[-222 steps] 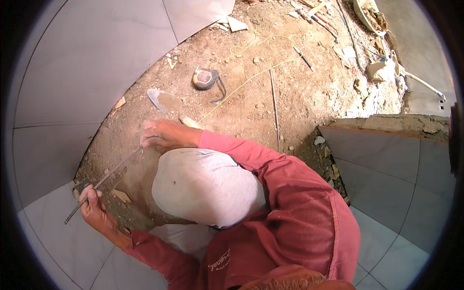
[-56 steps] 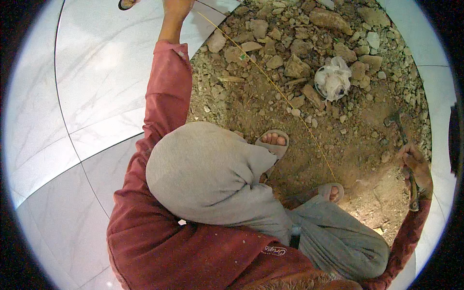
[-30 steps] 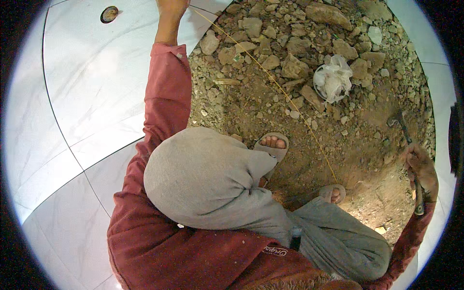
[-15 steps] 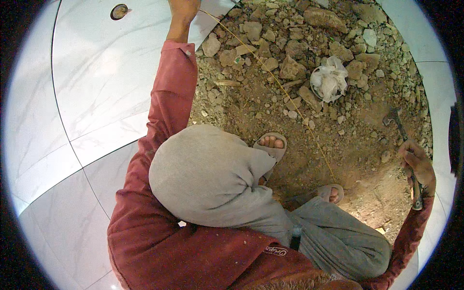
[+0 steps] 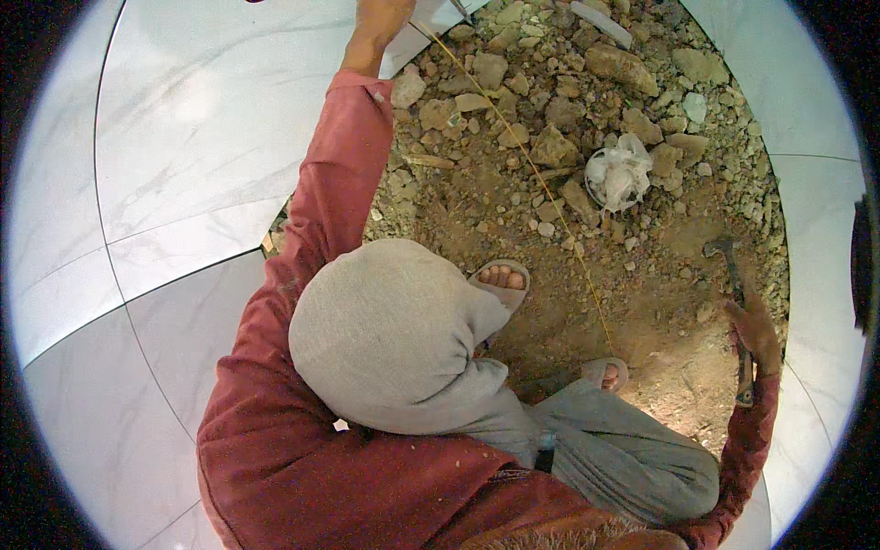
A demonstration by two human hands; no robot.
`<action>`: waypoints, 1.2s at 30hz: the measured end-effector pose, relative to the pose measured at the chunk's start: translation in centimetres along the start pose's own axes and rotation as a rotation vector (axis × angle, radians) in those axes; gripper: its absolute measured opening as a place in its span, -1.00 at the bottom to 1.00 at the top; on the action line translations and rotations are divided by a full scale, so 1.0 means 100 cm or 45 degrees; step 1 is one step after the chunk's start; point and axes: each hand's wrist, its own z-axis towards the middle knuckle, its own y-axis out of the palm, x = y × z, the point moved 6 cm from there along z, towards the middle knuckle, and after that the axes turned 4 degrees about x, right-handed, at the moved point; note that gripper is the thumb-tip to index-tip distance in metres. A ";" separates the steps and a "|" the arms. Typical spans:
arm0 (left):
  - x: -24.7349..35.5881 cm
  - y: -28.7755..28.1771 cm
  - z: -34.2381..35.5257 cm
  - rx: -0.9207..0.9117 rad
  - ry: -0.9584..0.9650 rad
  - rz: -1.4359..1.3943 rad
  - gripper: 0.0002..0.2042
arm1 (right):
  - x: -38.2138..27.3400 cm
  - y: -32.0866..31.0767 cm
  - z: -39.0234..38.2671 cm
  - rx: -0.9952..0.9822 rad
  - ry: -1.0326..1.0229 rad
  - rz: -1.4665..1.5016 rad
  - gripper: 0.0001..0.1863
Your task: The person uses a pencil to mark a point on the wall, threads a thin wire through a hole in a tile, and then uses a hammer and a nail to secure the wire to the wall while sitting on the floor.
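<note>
My left hand reaches to the top edge over pale marbled tile, close to the end of a taut yellow string; its fingertips are cut off, so what it holds cannot be made out. The string runs diagonally across the dirt and rubble toward my sandalled foot. At the right, my right hand is closed round a hammer, head upward, lying low along the edge of the dirt. My bent knee in grey trousers fills the centre.
Marbled tiles border the dirt at left, and more tiles at right. Loose stones are heaped toward the top, with a crumpled white plastic bag in a round container among them. My other sandalled foot rests beside the string.
Since half a second ago, my left hand has shifted right and up in the picture; my right hand and hammer appear further left. Earlier, both hands held a thin rod in another area.
</note>
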 end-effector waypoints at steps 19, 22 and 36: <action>-0.006 0.000 0.007 0.055 -0.131 0.221 -0.66 | -0.397 -0.059 -0.058 0.670 -1.471 0.179 -0.51; -0.002 0.000 0.007 0.053 -0.115 0.175 -0.67 | -0.446 -0.061 -0.052 0.887 -1.620 0.001 -0.53; 0.000 0.004 0.006 0.047 -0.078 0.191 -0.66 | -0.542 -0.052 -0.098 0.973 -1.876 -0.194 -0.57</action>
